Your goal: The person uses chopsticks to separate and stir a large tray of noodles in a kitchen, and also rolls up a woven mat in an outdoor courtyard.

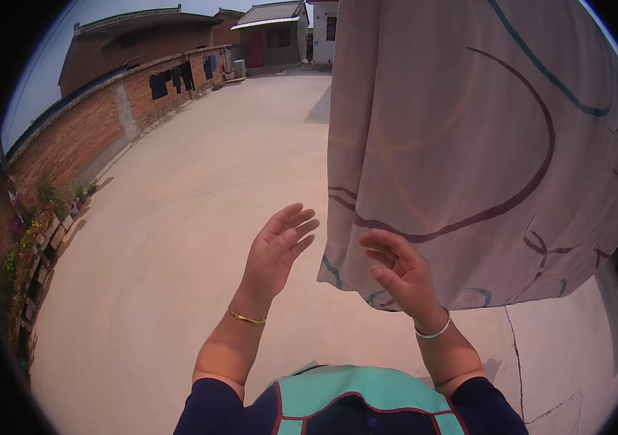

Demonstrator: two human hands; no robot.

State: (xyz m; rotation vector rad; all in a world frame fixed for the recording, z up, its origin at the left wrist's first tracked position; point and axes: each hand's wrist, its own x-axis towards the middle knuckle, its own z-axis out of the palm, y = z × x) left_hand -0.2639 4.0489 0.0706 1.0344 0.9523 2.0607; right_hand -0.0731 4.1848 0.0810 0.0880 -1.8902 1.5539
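Note:
A large pale pinkish-grey cloth [454, 167], like a sheet, hangs down across the right half of the view. Dark red and teal curved lines are printed on it. My left hand [280, 243] is raised just left of the cloth's edge, fingers apart and slightly curled, with nothing in it. In front of the cloth's lower left part is my right hand [399, 268], its fingers loosely bent and the thumb apart, also holding nothing. Whether its fingertips touch the fabric, I cannot tell. The cloth's upper edge lies outside the view.
Pale concrete ground [178, 217] spreads around me, with a crack [515, 348] at the lower right. Along the left runs a brick wall [77, 141] with dark clothes [171, 78] hung on it. Flowering plants [30, 232] line its foot. A grey house [272, 36] stands at the back.

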